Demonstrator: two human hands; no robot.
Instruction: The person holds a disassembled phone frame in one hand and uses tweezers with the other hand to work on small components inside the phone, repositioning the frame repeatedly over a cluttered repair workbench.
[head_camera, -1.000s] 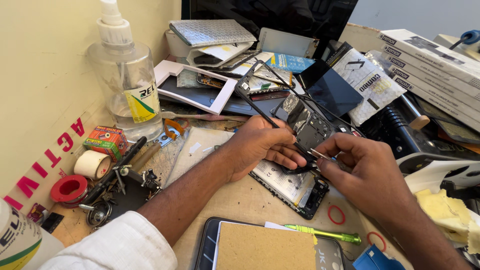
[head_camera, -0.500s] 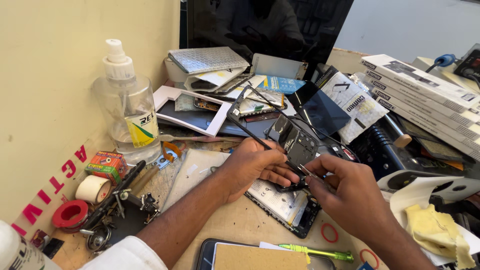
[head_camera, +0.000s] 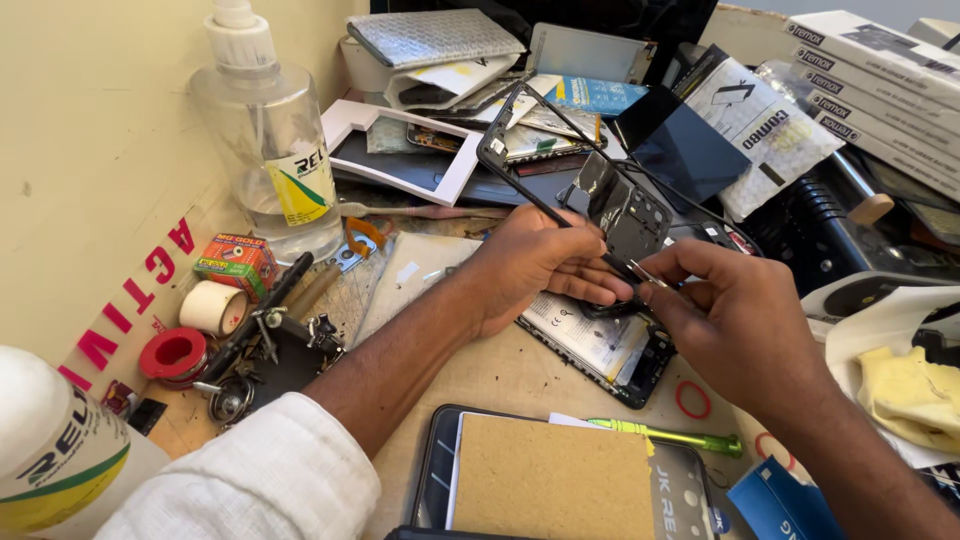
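Left hand (head_camera: 535, 265) curled, pinching black phone frame (head_camera: 545, 150); right hand (head_camera: 735, 320) palm-down, pinching tweezers (head_camera: 650, 275) over opened phone (head_camera: 600, 345).

Small orange-green box (head_camera: 236, 260) by left wall | clear bottle (head_camera: 270, 140), yellow-green label (head_camera: 304, 186), behind it | white flat boxes (head_camera: 880, 75) stacked top right | dark screen (head_camera: 688, 148) centre back, tilted

Head-worn camera looks steeply down, close over a cluttered workbench (head_camera: 520, 375).
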